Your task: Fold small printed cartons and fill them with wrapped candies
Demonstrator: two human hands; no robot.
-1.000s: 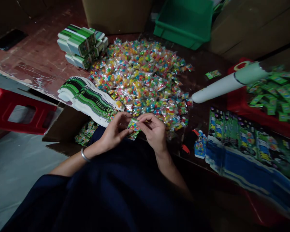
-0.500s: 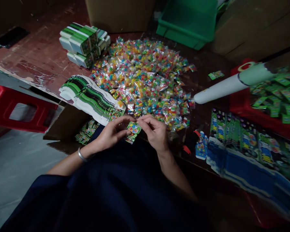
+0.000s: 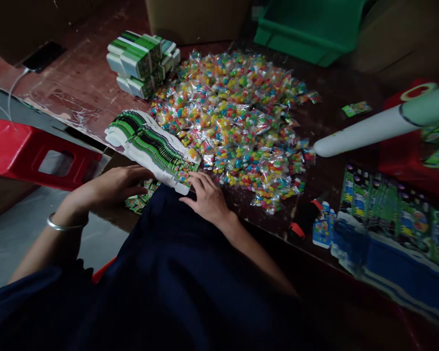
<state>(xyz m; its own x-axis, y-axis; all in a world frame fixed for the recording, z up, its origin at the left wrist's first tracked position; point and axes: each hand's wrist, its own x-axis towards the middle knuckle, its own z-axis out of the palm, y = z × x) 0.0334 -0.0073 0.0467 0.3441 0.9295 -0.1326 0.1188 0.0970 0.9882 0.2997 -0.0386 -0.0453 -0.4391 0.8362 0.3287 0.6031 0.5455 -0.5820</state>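
My right hand (image 3: 207,197) rests its fingertips on the near end of a fanned row of flat green printed candy boxes (image 3: 151,146), thumb spread away from the fingers. Over an open cardboard box (image 3: 113,207) at the table's edge hovers my left hand (image 3: 119,184), fingers stretched out and nothing seen in them. Small green filled packets (image 3: 136,204) lie inside that cardboard box, partly hidden by the hand. Just beyond the fanned row spreads a large heap of clear bags of colourful candies (image 3: 234,117).
Strapped bundles of flat boxes (image 3: 141,61) stand behind the row. A green bin (image 3: 310,36) is at the back. To the right are a white tube (image 3: 362,131), a blue packet (image 3: 324,226), orange-handled cutters (image 3: 303,222) and printed sheets (image 3: 398,234). A red stool (image 3: 40,153) stands left.
The small green box held between both hands has left them. My left hand has moved left over the cardboard box, opening; my right hand has shifted left onto the fanned row.
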